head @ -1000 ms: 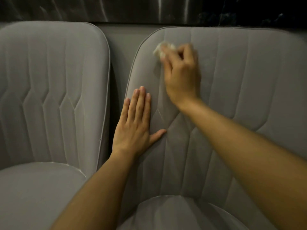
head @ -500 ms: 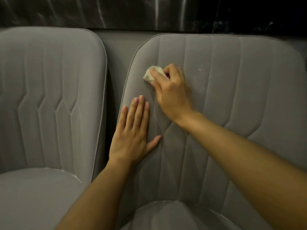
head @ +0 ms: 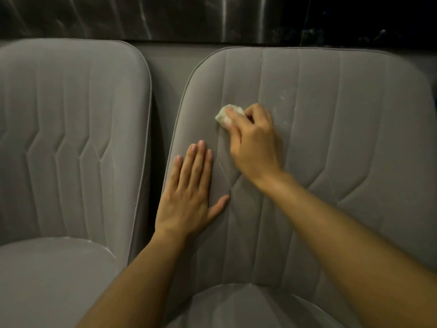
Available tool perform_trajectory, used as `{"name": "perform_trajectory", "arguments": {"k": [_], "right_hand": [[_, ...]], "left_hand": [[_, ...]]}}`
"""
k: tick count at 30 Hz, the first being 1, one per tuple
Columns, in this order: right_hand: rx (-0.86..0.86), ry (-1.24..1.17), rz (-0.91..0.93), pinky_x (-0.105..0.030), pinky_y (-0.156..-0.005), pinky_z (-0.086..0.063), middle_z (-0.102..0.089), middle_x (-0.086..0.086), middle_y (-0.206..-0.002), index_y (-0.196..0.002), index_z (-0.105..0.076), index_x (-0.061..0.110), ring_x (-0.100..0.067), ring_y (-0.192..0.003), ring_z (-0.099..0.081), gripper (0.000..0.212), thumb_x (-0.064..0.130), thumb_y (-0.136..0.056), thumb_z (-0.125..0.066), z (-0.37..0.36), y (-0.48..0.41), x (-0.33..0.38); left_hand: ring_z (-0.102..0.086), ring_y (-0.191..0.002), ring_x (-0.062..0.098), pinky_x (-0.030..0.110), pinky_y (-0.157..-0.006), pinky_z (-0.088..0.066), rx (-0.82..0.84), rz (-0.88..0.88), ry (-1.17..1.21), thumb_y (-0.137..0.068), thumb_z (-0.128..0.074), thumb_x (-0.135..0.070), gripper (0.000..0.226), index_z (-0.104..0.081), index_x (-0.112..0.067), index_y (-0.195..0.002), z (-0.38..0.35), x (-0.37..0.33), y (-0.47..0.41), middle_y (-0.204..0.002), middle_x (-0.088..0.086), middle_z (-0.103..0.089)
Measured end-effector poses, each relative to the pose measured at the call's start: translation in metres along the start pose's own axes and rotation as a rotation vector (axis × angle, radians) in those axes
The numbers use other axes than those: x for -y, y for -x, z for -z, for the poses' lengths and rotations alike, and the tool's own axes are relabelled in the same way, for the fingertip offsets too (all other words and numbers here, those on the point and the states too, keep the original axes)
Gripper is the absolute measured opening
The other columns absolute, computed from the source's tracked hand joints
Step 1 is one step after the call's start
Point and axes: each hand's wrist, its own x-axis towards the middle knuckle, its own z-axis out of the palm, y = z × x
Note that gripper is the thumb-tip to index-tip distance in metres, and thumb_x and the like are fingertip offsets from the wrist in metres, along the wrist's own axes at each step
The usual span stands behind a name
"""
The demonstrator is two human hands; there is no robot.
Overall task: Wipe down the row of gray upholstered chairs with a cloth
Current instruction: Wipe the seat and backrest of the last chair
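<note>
Two gray upholstered chairs stand side by side. My right hand (head: pixel 254 140) grips a small crumpled white cloth (head: pixel 226 115) and holds it against the backrest of the right chair (head: pixel 343 129), in its upper left part. My left hand (head: pixel 189 192) lies flat with straight fingers on the same backrest, near its left edge and below the cloth. A few pale specks show on the fabric to the right of my right hand. The left chair (head: pixel 71 138) has nothing on it.
A narrow dark gap (head: pixel 155 150) separates the two backrests. Behind the chairs runs a dark glossy wall (head: pixel 165 17). The round seat cushions (head: pixel 54 278) fill the lower part of the view.
My right hand has slid the cloth down the right backrest from near its top edge toward my left hand. My left hand has stayed flat in place.
</note>
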Motion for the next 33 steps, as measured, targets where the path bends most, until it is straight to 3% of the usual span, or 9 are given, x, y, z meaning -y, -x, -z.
{"name": "perform_trajectory", "arguments": {"k": [4,10,12,15,17,20,23,28,33], "right_hand": [[-0.115,0.087,-0.142,-0.029,-0.070,-0.037,-0.050,-0.014,-0.112,-0.117,-0.061,0.015,-0.028,-0.102,-0.049,0.030,0.026,-0.099,-0.040,0.016,-0.071,-0.006],[0.096,0.275,-0.209,-0.033,-0.094,-0.038,-0.038,-0.011,-0.136,-0.124,-0.056,0.018,-0.028,-0.123,-0.036,0.032,0.012,-0.098,-0.039,0.015,-0.104,-0.021],[0.058,0.241,-0.215,-0.037,-0.090,-0.040,-0.043,-0.014,-0.132,-0.122,-0.058,0.016,-0.032,-0.119,-0.040,0.032,0.012,-0.095,-0.041,0.005,-0.085,-0.020],[-0.058,0.156,-0.098,-0.042,-0.067,-0.046,-0.057,-0.020,-0.100,-0.106,-0.066,0.009,-0.038,-0.090,-0.052,0.022,0.011,-0.088,-0.053,-0.008,-0.025,-0.013],[-0.089,0.095,-0.026,-0.040,-0.064,-0.043,-0.058,-0.016,-0.088,-0.107,-0.068,0.011,-0.034,-0.079,-0.050,0.023,0.016,-0.089,-0.054,-0.013,0.017,-0.009],[-0.021,-0.008,0.021,-0.038,-0.064,-0.043,-0.058,-0.012,-0.088,-0.111,-0.068,0.013,-0.028,-0.078,-0.047,0.028,0.019,-0.091,-0.051,-0.006,0.042,-0.008],[-0.054,-0.078,0.004,-0.036,-0.055,-0.046,-0.055,-0.014,-0.084,-0.109,-0.070,0.013,-0.032,-0.074,-0.053,0.027,0.019,-0.090,-0.053,0.007,0.024,-0.008],[-0.137,0.020,-0.074,-0.036,-0.061,-0.045,-0.058,-0.014,-0.087,-0.106,-0.071,0.016,-0.035,-0.077,-0.052,0.028,0.020,-0.086,-0.053,0.003,-0.008,-0.013],[0.015,-0.048,0.060,-0.040,-0.065,-0.044,-0.063,-0.011,-0.094,-0.114,-0.069,0.014,-0.030,-0.078,-0.046,0.033,0.020,-0.089,-0.048,-0.015,0.085,-0.003]], "left_hand": [[-0.005,-0.147,0.028,0.041,-0.120,-0.001,-0.007,0.012,0.004,-0.092,-0.027,-0.061,0.086,-0.013,0.000,-0.150,0.000,-0.002,0.001,-0.158,0.017,-0.008],[-0.007,-0.146,0.028,0.041,-0.120,-0.002,-0.007,0.002,0.001,-0.092,-0.026,-0.062,0.085,-0.014,0.000,-0.149,0.001,0.000,0.000,-0.157,0.018,-0.010],[-0.007,-0.146,0.028,0.041,-0.120,-0.002,-0.001,0.002,0.014,-0.092,-0.027,-0.061,0.085,-0.014,0.000,-0.149,0.001,-0.001,0.000,-0.157,0.018,-0.010],[-0.007,-0.146,0.028,0.041,-0.120,-0.002,-0.010,0.002,0.024,-0.092,-0.028,-0.061,0.085,-0.015,0.000,-0.149,0.001,0.001,0.001,-0.157,0.017,-0.010],[-0.006,-0.147,0.028,0.040,-0.120,-0.001,-0.004,-0.002,0.020,-0.092,-0.027,-0.062,0.085,-0.013,0.000,-0.149,0.001,0.002,0.001,-0.157,0.017,-0.008],[-0.002,-0.147,0.028,0.040,-0.120,0.002,0.017,0.003,0.007,-0.092,-0.025,-0.064,0.086,-0.009,-0.001,-0.150,0.001,0.001,0.001,-0.158,0.017,-0.005],[0.000,-0.147,0.027,0.040,-0.120,0.003,0.031,0.018,0.018,-0.092,-0.027,-0.065,0.088,-0.010,-0.002,-0.150,0.001,0.001,0.001,-0.158,0.016,-0.005],[0.000,-0.147,0.025,0.039,-0.120,0.002,0.036,0.021,0.048,-0.091,-0.029,-0.065,0.088,-0.011,-0.003,-0.151,0.003,0.002,0.002,-0.158,0.014,-0.006],[0.000,-0.148,0.025,0.038,-0.120,0.003,0.079,-0.002,0.074,-0.090,-0.032,-0.065,0.088,-0.016,-0.003,-0.150,0.004,0.006,0.026,-0.159,0.013,-0.008]]}}
